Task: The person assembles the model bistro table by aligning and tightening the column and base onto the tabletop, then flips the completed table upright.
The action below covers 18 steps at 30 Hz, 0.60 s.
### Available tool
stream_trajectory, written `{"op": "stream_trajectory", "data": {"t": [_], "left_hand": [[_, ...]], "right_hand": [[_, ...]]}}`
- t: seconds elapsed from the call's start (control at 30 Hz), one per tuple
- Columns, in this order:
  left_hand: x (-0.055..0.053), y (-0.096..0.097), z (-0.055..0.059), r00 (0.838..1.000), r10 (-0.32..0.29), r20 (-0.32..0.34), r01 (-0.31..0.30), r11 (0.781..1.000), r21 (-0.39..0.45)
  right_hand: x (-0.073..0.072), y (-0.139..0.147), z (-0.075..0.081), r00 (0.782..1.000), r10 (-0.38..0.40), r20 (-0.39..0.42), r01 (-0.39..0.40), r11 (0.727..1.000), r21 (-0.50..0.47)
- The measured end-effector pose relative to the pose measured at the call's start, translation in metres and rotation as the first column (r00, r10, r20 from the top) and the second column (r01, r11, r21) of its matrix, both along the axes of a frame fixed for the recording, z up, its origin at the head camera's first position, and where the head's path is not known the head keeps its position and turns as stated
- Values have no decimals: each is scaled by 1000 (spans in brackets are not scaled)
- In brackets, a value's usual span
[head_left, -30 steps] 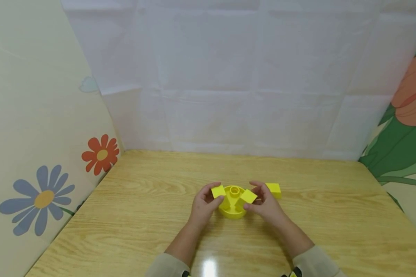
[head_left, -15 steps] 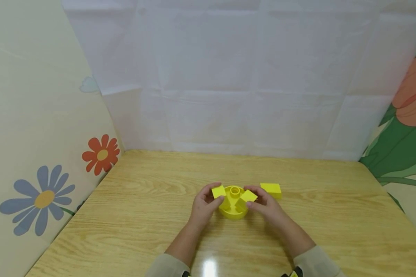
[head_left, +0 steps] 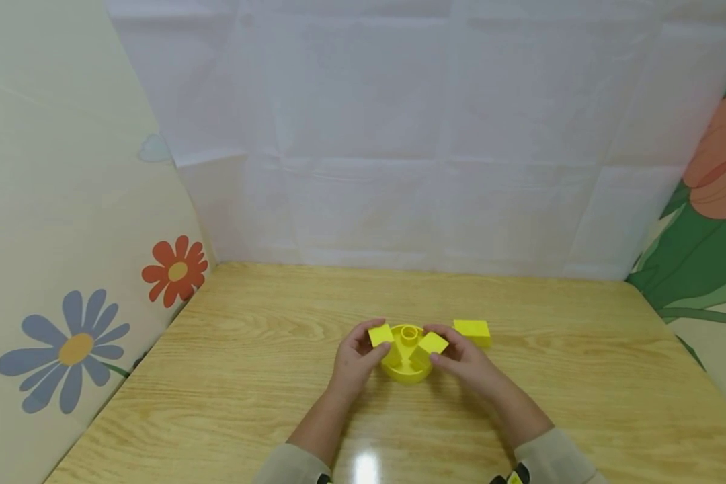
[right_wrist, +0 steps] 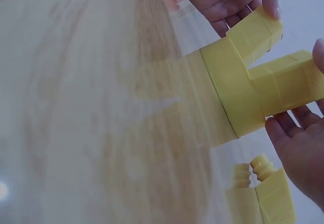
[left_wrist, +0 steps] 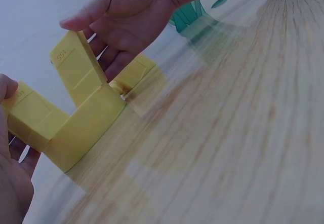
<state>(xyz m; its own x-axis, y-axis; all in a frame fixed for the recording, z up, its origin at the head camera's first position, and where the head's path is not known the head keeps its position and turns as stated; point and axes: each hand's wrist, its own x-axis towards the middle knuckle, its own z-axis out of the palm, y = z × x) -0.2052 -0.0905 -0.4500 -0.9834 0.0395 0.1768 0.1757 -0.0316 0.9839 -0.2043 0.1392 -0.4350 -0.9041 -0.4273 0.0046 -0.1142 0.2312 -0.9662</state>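
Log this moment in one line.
left hand: grips left yellow block; right hand: grips right yellow block; both: tilted, in round yellow base; third yellow block: on table

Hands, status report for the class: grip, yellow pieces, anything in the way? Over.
Left hand gripping left block; right hand gripping right block. Both tilted outward in round base. Third block beyond right hand, apart from base, seemingly not in the way.

The head camera looks forward and down over the bench [head_left: 248, 376] to its far edge; both wrist cameras, low, close and tilted, face inward and share the round yellow base [left_wrist: 90, 126].
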Motion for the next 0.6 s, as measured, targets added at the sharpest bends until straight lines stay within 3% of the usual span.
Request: {"op": "stream_trajectory", "data": {"t": [0.33,0.6], "left_hand": [[0,0,1,1000,6,23,-6,1000,-2],[0,0,2,1000,3,31,-2,1000,-9]], "right_hand": [[0,2,-1,997,31,-76,-31,999,-9],[1,-1,-3,999,2,-54,-4,999,-37]]}}
